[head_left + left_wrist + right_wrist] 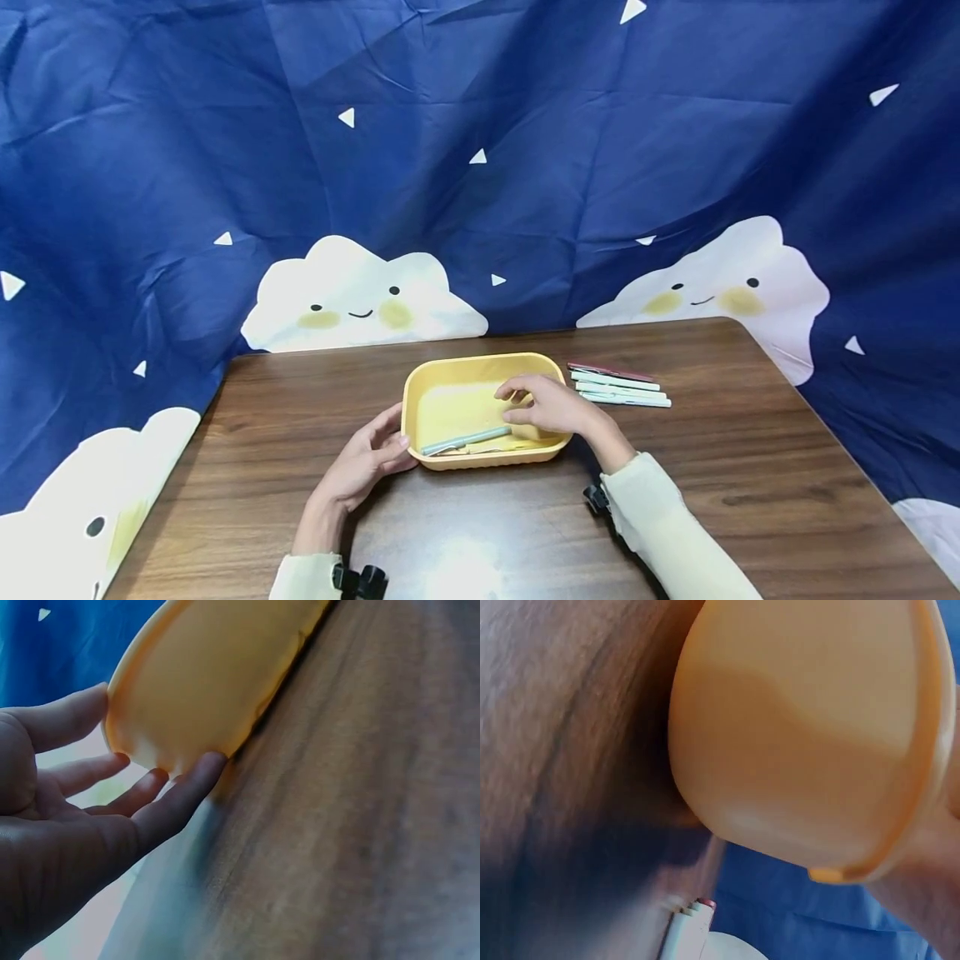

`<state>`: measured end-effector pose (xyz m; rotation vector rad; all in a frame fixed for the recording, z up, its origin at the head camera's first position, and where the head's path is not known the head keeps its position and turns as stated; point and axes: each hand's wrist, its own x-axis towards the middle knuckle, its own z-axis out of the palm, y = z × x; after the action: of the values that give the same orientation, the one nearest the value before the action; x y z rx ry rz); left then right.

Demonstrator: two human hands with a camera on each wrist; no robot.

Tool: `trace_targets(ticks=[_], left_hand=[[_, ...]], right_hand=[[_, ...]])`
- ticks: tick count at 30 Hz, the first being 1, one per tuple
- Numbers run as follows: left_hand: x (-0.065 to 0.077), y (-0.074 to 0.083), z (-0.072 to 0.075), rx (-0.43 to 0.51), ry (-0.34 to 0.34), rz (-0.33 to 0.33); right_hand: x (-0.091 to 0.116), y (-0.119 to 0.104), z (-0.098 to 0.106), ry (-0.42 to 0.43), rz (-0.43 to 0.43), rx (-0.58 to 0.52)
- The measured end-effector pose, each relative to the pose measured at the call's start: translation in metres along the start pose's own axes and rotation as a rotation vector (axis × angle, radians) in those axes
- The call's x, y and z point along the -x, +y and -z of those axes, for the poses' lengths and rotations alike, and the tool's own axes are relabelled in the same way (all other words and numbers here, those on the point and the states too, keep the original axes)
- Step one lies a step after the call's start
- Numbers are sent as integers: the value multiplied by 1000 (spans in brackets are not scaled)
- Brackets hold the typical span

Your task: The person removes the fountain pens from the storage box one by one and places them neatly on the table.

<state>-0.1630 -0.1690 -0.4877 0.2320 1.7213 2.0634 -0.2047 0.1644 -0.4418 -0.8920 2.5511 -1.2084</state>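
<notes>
A shallow yellow plastic tray [483, 360] with rounded corners stands on the table. My left hand [369, 461] holds its left end, thumb at the front corner and the other fingers along the side. In the left wrist view the fingertips [214, 761] press against the tray's outer wall [195, 682]. Inside the tray, along its front side, lie a blue-green pen [467, 440] and a yellow pen [498, 447]. My right hand [551, 406] reaches over the tray's right end, fingers loosely bent above the tray floor, nothing between them. The tray wall [795, 735] hides those fingers in the right wrist view.
Right of the tray, a dark red pen [611, 372] and several pale green and white pens [622, 392] lie side by side. The brown wooden table [735, 450] ends at a blue cloth backdrop [480, 208] printed with clouds.
</notes>
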Motion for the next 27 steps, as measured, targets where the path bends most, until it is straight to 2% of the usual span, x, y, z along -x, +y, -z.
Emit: trace_targets(ticks=[10, 17, 20, 27], left_hand=[[7, 1, -12, 14, 67, 46], [12, -2, -19, 11, 67, 11], [12, -1, -21, 12, 87, -3], [10, -1, -20, 24, 124, 8]], right_hand=[[-7, 3, -9, -57, -36, 68], [-9, 4, -17, -105, -39, 104], [-10, 5, -20, -106, -41, 115], [-14, 7, -24, -117, -55, 107]])
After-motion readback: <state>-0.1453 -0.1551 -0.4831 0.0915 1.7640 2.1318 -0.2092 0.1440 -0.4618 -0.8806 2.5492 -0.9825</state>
